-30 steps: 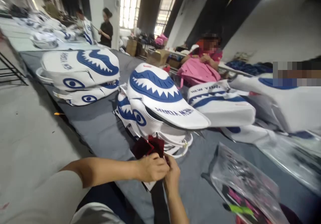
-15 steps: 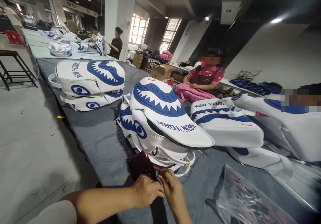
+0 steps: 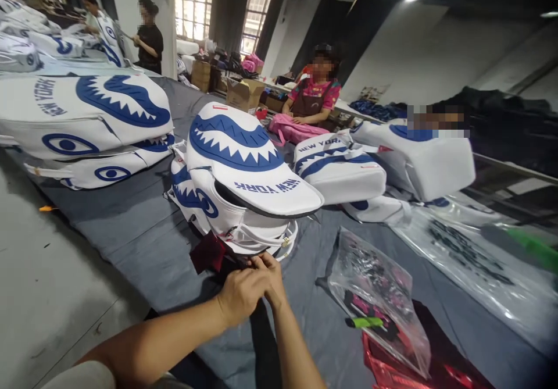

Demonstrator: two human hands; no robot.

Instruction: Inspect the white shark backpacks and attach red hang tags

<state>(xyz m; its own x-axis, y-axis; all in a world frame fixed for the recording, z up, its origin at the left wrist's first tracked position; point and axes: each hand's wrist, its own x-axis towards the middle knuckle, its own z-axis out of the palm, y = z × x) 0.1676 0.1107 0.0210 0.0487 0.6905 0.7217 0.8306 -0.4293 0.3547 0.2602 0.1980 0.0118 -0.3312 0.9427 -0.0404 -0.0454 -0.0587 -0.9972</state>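
A white backpack (image 3: 244,145) with a blue toothed mouth print and NEW YORK lettering lies on top of a stack, its top flap hanging open toward me. White carry handles with gold-coloured fittings stick out at the front. A dark red tag (image 3: 208,253) hangs by a cord at the stack's near side. Just below the handles, my left hand (image 3: 244,295) is closed, fingers bent inward. My right hand (image 3: 268,272) meets it, fingers pinched together. What lies between the fingers of both hands is hidden.
More white backpacks (image 3: 87,116) are piled at left, and others (image 3: 344,174) at right. A clear plastic bag (image 3: 370,272), a green-handled cutter (image 3: 366,322) and shiny red packaging (image 3: 392,366) lie at near right. Across the table, a person (image 3: 311,98) handles a pink bag (image 3: 299,128).
The view has swung right, so the stack appears farther left and the red packaging comes into sight. My hands stay together at the stack's front, the left now overlapping the right.
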